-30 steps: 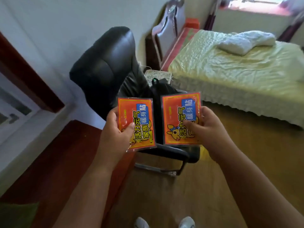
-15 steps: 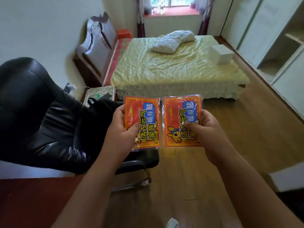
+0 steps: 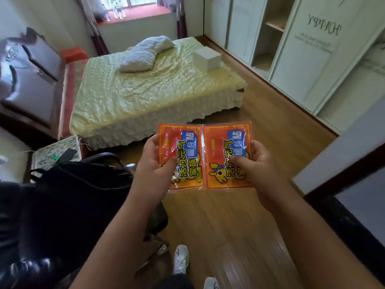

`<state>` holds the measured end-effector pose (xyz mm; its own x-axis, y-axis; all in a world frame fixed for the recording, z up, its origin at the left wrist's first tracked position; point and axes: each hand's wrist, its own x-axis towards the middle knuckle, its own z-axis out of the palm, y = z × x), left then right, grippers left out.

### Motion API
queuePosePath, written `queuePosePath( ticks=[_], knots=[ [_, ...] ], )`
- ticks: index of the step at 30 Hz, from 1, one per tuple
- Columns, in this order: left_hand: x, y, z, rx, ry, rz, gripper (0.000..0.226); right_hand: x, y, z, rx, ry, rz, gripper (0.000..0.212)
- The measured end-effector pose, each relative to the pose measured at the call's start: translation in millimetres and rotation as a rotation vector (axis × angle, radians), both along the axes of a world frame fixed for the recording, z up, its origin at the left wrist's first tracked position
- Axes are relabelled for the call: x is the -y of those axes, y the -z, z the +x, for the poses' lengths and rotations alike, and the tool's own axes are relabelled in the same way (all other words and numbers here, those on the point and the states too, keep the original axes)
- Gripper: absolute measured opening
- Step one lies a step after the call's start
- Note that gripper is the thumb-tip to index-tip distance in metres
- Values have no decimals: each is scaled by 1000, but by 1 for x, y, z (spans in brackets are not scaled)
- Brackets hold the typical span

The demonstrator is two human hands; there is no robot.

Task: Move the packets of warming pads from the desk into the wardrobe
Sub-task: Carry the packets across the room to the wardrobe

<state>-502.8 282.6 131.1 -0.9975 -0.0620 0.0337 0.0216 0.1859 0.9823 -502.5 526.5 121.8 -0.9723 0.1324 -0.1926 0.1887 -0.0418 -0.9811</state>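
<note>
I see two orange packets side by side at the centre of the frame, above the wood floor. My left hand (image 3: 155, 170) grasps the left packet (image 3: 183, 151) by its lower-left corner, thumb on the front, fingers behind. My right hand (image 3: 255, 165) grasps the right packet (image 3: 224, 157) the same way at its lower-right side. Both packets stand w/ the long axis up-down in the frame, inner edges almost touching.

The wardrobe (image 3: 312, 59) is at the upper right of the frame, its open shelf section (image 3: 268, 36) well apart from both packets. The right hand is on that side, so I judge the right packet goes in first, approx. up and to the right. The bed (image 3: 145, 90) lies at the upper left, not in the way.
</note>
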Motion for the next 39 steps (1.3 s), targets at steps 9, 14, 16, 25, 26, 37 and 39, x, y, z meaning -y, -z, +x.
queuePosePath(
  ticks=[9, 14, 16, 25, 26, 37, 39],
  knots=[
    [-40, 7, -103, 10, 206, -5, 57, -34, -8, -39, 12, 215, 57, 27],
    [-39, 1, -165, 30, 275, 42, 58, -32, -17, -80, -15, 307, 74, 28],
    [-37, 3, -184, 37, 301, 51, 57, -29, -16, -91, -19, 331, 78, 28],
    [-50, 11, -242, 73, 377, 68, 54, -30, -6, -125, 42, 435, 127, 27],
    [-54, 10, -248, 74, 382, 63, 55, -34, -7, -129, 49, 441, 133, 26],
    [-135, -1, -325, 40, 410, 48, 55, -114, -12, -204, 28, 459, 117, 27],
    [-156, -4, -340, 20, 418, 41, 55, -136, -16, -220, 14, 451, 111, 26]
  ],
)
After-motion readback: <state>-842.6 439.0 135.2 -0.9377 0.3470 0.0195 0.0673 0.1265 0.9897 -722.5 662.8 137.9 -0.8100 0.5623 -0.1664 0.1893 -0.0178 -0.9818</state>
